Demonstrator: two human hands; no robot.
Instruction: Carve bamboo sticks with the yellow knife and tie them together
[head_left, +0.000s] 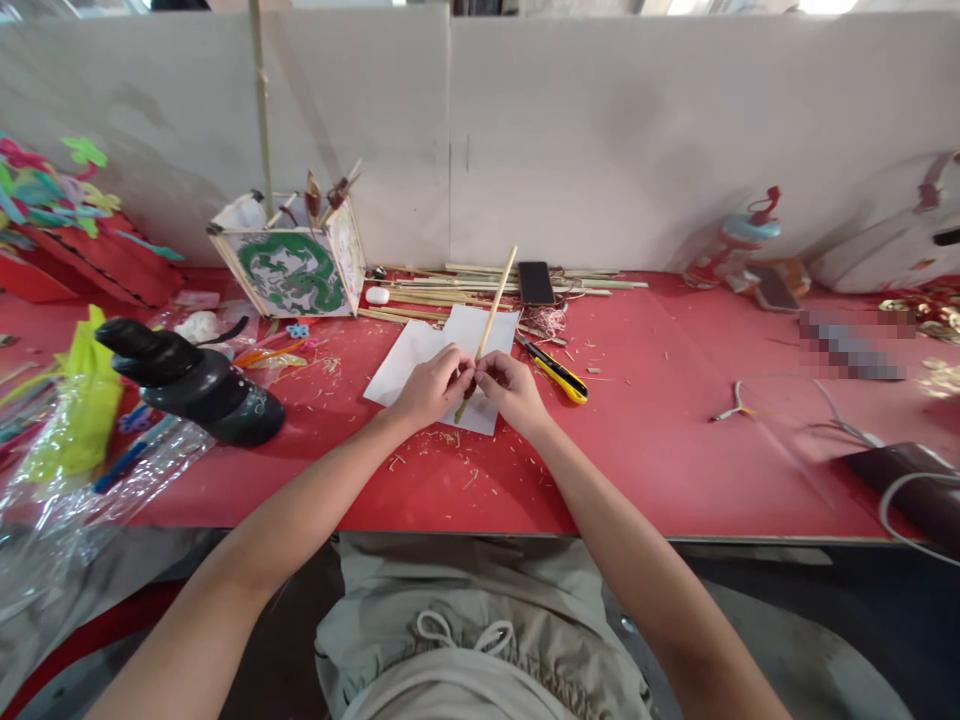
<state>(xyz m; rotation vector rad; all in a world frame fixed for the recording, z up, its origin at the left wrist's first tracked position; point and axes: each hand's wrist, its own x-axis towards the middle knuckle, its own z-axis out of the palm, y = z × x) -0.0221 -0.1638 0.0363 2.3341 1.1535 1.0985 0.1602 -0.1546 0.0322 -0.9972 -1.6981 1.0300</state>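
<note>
Left hand (438, 384) and right hand (514, 388) pinch a slim stick (496, 305), which I judge could slip if either grip loosens.

the left hand (435, 388) and right hand (514, 388) hide part of the stick (495, 305) and paper (405, 360). far right, the edge cuts off a bag (885, 245); nearer, a dark thing (855, 347) is blurred. left, the black bottle (199, 385) has lettering (259, 403) too small to read.

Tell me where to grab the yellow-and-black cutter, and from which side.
Probably best to grip the cutter by its broad handle, coming from the near right: its rounded yellow end points that way, while the narrow tip points away, toward the white paper. Whether any blade is out is too small to tell.
</note>
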